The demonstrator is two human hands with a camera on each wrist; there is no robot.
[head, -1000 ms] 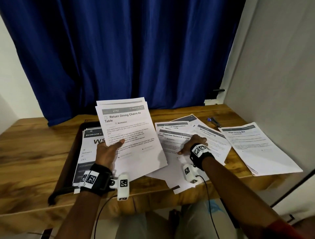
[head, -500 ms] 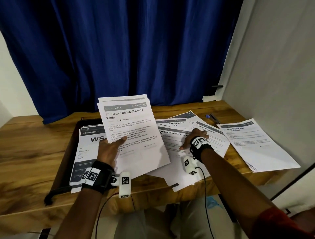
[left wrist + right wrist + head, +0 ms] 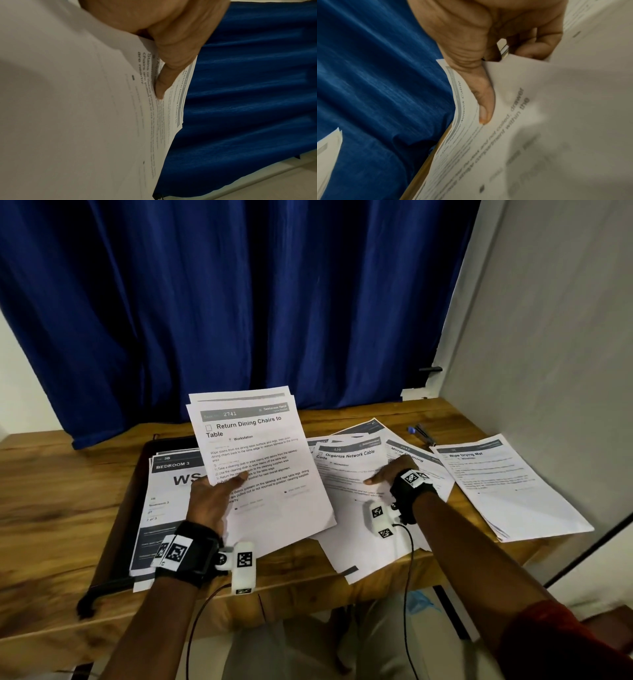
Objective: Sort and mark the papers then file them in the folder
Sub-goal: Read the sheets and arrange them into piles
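Note:
My left hand (image 3: pixel 219 491) holds a raised stack of papers (image 3: pixel 260 460), top sheet "Return Dining Chairs to Table", thumb on its face and fingers hidden behind. The left wrist view shows the thumb (image 3: pixel 164 81) pressing on that stack (image 3: pixel 85 108). The stack hangs over an open black folder (image 3: pixel 116 508) with "BEDROOM 3" sheets (image 3: pixel 171 494) lying in it. My right hand (image 3: pixel 390 474) is on the "Organize Network Cable Coils" sheet (image 3: pixel 346 474). In the right wrist view, its thumb (image 3: pixel 482 102) lies on the sheet (image 3: pixel 539 121) with fingers curled under the edge, pinching it.
A "Mirror Cleaning" sheet (image 3: pixel 414 455) and other loose sheets fan out behind my right hand. A "Wipe Drying Mat" stack (image 3: pixel 507 491) lies at the right by the grey wall. Pens (image 3: pixel 421 433) lie near the wooden table's (image 3: pixel 51 508) back edge. A blue curtain (image 3: pixel 239 302) hangs behind.
The left hand's stack has stayed raised over the folder. The right hand has kept its place on the cable-coils sheet, turning slightly left. The head view has tilted a little.

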